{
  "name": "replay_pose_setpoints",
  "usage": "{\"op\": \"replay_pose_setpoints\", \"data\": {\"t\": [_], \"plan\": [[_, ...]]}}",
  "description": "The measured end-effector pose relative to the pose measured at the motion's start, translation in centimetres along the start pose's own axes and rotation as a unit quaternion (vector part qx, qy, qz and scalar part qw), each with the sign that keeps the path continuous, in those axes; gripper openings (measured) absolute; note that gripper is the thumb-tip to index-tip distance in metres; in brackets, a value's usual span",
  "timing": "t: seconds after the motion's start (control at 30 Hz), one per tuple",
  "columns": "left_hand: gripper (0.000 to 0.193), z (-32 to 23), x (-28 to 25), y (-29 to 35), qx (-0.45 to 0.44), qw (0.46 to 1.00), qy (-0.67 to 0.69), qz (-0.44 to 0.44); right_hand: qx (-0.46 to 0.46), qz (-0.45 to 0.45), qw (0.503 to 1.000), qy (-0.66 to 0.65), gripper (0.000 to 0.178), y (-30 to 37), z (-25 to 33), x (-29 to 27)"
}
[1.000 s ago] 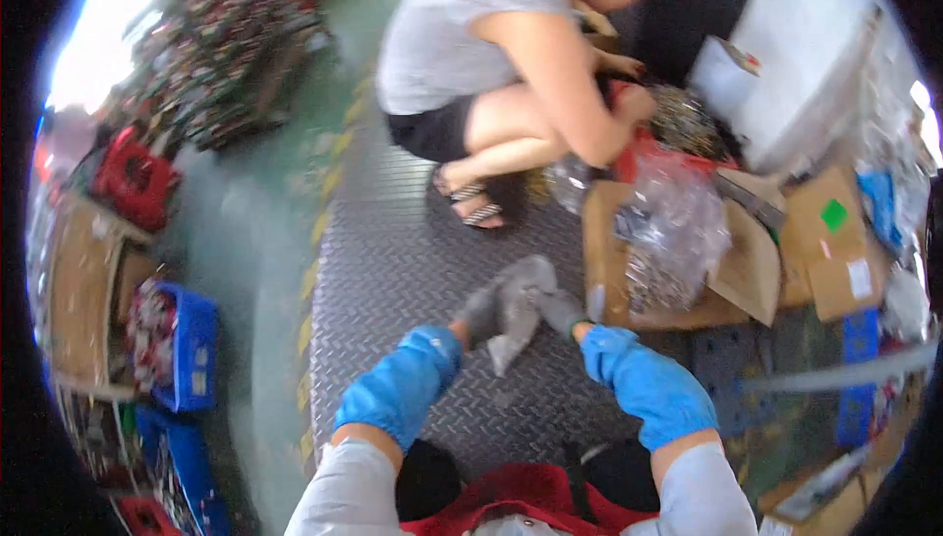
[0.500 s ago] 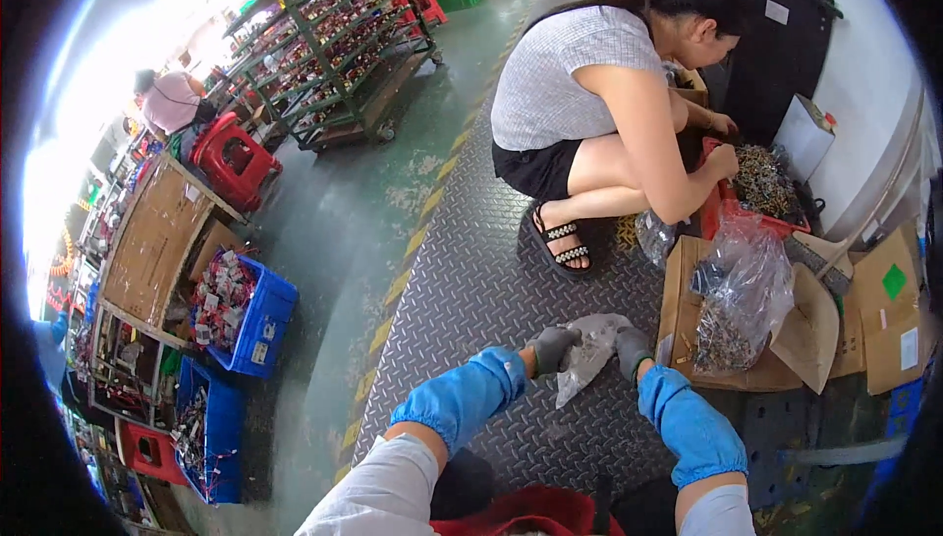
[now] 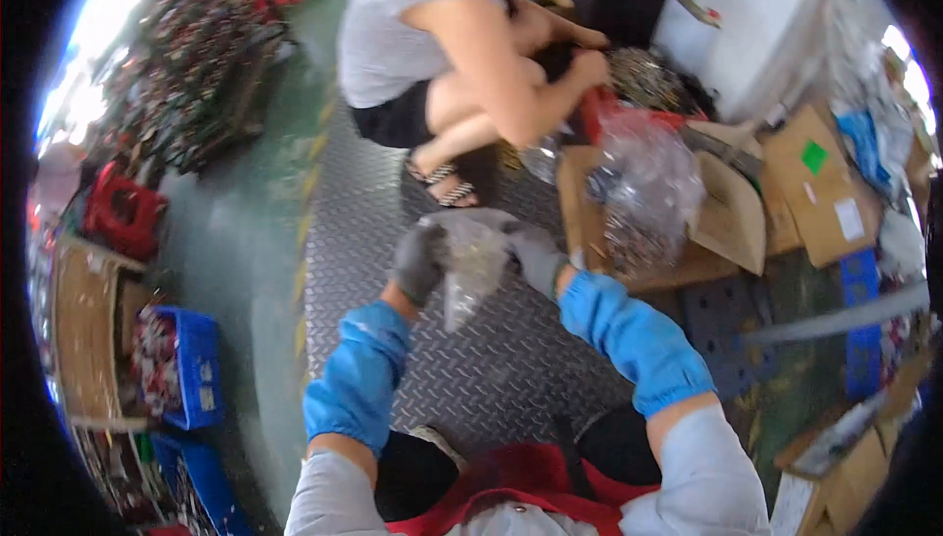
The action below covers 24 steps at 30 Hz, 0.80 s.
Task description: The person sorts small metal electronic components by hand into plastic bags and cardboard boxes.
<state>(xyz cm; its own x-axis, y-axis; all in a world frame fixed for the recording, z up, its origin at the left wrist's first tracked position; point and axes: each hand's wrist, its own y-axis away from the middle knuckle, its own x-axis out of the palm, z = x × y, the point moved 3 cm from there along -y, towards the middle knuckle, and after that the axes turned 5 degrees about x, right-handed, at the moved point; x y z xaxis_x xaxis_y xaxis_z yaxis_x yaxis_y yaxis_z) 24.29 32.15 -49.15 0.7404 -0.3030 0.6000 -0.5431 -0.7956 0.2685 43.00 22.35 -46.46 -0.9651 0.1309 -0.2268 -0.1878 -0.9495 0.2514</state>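
A clear plastic bag (image 3: 473,266) hangs between my two hands, above the dark diamond-plate floor (image 3: 462,379). My left hand (image 3: 420,263), in a grey glove, is closed on the bag's left side. My right hand (image 3: 535,256), gloved the same way, grips its upper right edge. The bag looks pale and crumpled; motion blur hides what is in it, if anything. Right of my right hand is an open cardboard box (image 3: 580,192) that holds a larger clear bag (image 3: 648,187) with small metal-looking parts in it.
A person (image 3: 442,55) squats ahead, hands at a heap of small parts (image 3: 648,79) beside a red bag. A dustpan (image 3: 729,210) leans by the box. Blue crates (image 3: 199,369), a red stool (image 3: 126,212) and a loaded rack (image 3: 187,64) stand at left.
My view has swung to the right and down, so the scene sits further left. Both hands still hold the clear bag, now raised closer to me. The squatting person stays at the heap.
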Motion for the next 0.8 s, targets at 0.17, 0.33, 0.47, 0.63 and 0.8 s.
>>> {"op": "replay_pose_setpoints", "data": {"t": [0.17, 0.33, 0.47, 0.63, 0.8], "plan": [[0.019, 0.4, 1.9, -2.8, 0.013, 0.999, -0.037, -0.015, 0.083, -0.081, 0.986, -0.118, 0.032, -1.3, -2.9, -1.5], [0.021, 4.4, -2.6, -2.4, -0.015, 0.981, -0.173, -0.091, 0.218, 0.005, 0.976, -0.009, 0.026, -2.2, -7.8, -1.9], [0.027, 8.5, -6.2, -3.7, -0.071, 0.991, -0.093, -0.058, 0.076, 0.013, 0.966, 0.245, 0.021, -1.4, -11.0, -0.7], [0.030, 6.8, -0.8, -2.7, -0.092, 0.963, -0.227, -0.114, 0.084, -0.036, 0.989, 0.117, 0.014, -3.3, -16.5, -2.2], [0.032, 6.6, -1.8, -1.9, -0.097, 0.971, -0.184, -0.122, 0.114, 0.036, 0.980, 0.159, 0.027, -3.7, -16.3, -1.5]]}}
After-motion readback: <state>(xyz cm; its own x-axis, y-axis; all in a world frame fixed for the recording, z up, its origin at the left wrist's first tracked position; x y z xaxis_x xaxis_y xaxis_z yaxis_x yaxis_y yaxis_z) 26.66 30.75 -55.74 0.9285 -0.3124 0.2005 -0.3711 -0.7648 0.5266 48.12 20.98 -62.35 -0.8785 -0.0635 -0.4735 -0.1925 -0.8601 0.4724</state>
